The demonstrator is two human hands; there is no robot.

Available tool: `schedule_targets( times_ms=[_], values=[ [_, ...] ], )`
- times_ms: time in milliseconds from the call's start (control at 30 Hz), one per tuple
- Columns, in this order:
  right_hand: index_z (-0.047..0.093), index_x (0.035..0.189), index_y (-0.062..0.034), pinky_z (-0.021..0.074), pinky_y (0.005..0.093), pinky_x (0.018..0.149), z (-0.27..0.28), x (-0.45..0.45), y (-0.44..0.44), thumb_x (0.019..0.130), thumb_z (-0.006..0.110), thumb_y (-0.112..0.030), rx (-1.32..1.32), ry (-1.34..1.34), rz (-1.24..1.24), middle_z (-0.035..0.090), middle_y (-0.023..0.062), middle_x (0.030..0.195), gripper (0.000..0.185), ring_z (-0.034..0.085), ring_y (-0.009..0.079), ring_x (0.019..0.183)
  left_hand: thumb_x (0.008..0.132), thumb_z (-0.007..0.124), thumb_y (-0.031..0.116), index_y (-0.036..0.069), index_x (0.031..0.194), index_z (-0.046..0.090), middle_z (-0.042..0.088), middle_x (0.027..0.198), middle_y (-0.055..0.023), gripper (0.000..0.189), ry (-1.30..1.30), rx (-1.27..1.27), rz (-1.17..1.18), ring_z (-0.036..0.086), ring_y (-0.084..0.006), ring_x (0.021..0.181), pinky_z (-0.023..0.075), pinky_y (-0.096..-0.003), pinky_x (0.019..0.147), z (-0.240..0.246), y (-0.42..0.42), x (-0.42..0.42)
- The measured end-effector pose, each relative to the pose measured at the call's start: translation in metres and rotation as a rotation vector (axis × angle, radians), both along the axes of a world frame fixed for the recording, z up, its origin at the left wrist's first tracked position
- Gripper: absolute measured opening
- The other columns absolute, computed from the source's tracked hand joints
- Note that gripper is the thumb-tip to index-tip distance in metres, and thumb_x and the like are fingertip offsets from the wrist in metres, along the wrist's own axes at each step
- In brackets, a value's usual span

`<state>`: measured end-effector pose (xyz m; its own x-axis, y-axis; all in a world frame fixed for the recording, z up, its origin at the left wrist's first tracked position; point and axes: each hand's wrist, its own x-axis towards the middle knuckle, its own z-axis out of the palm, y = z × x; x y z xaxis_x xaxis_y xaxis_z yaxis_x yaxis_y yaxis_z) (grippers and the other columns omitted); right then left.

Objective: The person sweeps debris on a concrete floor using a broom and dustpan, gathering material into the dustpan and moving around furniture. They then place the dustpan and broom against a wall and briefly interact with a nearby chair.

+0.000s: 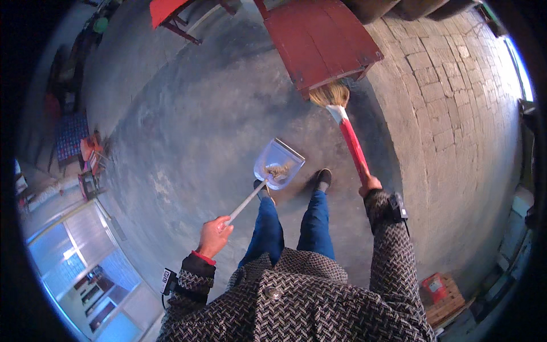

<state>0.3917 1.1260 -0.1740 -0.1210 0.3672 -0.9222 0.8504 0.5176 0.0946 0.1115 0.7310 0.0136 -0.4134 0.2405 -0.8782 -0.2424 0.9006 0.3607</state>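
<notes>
My left hand grips the pale handle of a translucent long-handled dustpan. Its pan sits in front of my left shoe, with a small heap of brownish sweepings inside. In my right hand is the red handle of a broom. The straw bristles reach the front edge of a dark red wooden stool or low bench, and their far ends are partly hidden under it.
Grey concrete floor spreads around my feet, with stone paving to the right. A red-topped piece of furniture stands at the far left. Behind my right arm, a red packet lies on a wooden surface. A glazed door is at lower left.
</notes>
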Motion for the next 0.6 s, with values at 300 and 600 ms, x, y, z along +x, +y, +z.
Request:
schedule_targets(
  times_ms=[300, 600],
  values=[
    [0.021, 0.135, -0.0262, 0.0472, 0.0451, 0.070, 0.125, 0.052, -0.048, 0.062, 0.054, -0.003, -0.057, 0.041, -0.018, 0.059, 0.0230, 0.091, 0.084, 0.057, 0.0396, 0.087, 0.073, 0.065, 0.016, 0.001, 0.100, 0.059, 0.063, 0.078, -0.0139, 0.032, 0.146, -0.002, 0.002, 0.061, -0.0192, 0.071, 0.0473, -0.0295, 0.065, 0.028, 0.009, -0.006],
    [0.029, 0.134, -0.0222, 0.0455, 0.0453, 0.071, 0.217, 0.071, -0.045, 0.066, 0.060, -0.003, -0.187, 0.505, -0.320, 0.058, 0.0228, 0.096, 0.077, 0.056, 0.0404, 0.089, 0.074, 0.065, 0.017, 0.002, 0.101, 0.059, 0.063, 0.079, -0.0147, 0.032, 0.128, -0.019, 0.009, 0.062, -0.0215, 0.073, 0.0481, -0.0307, 0.066, 0.050, 0.005, 0.021]
  ],
)
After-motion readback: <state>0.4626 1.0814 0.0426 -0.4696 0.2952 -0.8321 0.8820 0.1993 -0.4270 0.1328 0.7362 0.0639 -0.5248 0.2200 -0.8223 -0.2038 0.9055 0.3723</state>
